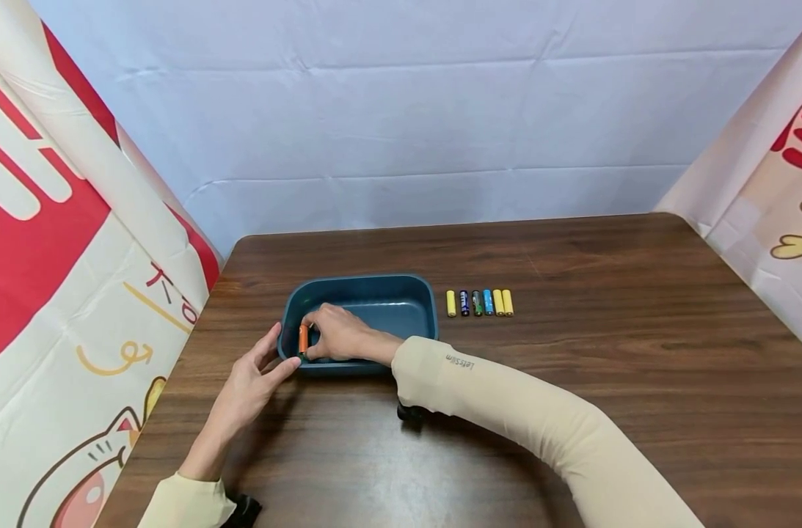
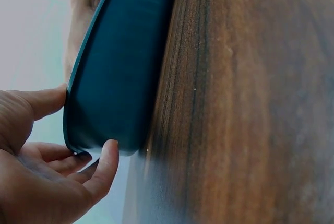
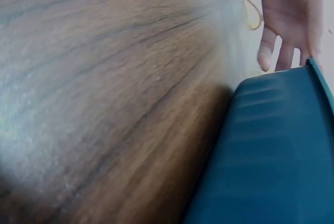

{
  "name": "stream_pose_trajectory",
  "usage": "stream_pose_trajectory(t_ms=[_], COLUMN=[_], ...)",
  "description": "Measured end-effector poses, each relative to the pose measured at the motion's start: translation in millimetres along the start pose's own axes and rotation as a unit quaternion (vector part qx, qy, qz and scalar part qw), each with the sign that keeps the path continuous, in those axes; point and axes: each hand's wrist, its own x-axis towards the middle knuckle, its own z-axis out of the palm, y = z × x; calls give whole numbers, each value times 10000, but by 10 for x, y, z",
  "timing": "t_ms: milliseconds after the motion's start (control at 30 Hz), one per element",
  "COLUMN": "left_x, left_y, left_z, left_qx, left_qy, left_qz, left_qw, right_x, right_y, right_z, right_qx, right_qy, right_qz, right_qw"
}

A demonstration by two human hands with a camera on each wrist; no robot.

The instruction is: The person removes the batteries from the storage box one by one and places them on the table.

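Head view: right hand (image 1: 337,334) pinches an orange battery (image 1: 303,339) inside the teal tub (image 1: 401,290), left hand (image 1: 258,374) steadying its corner with relaxed fingers, while six batteries (image 1: 479,302) remain lined up on the table (image 1: 638,330).

Both my arms are in long, snug, cream-beige sleeves, running down to the wrists and stopping there, so my left hand (image 1: 252,381) and right hand (image 1: 337,334) are bare: no gloves, no rings that I can see. On the right sleeve (image 1: 506,411), near the cuff, there's small dark lettering. Under each wrist sits a small black device; the left one (image 1: 245,508) peeks out below the cuff.
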Motion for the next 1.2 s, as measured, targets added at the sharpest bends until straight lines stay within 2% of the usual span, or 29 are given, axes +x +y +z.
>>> stream_pose_trajectory(t_ms=[200, 500, 767, 967, 1200], left_x=[3, 8, 27, 23, 23], left_y=[-9, -1, 23, 4, 24], left_z=[-12, -26, -20, -3, 4], left_qx=[20, 22, 31, 9, 21], left_qy=[-36, 6, 50, 96, 76], left_qz=[-71, -128, -171, -13, -103], left_qw=[10000, 9999, 9998, 10000, 9999], right_x=[-50, -219, -540, -819, -1206], right_y=[8, 85, 299, 544, 875], right_z=[-97, -416, -809, -1059, -1341], right_qx=[426, 781, 1034, 997, 974], right_qy=[73, 302, 720, 1161, 1547], right_qz=[84, -171, -252, -239, -273], right_qw=[9990, 9963, 9917, 9879, 9828])
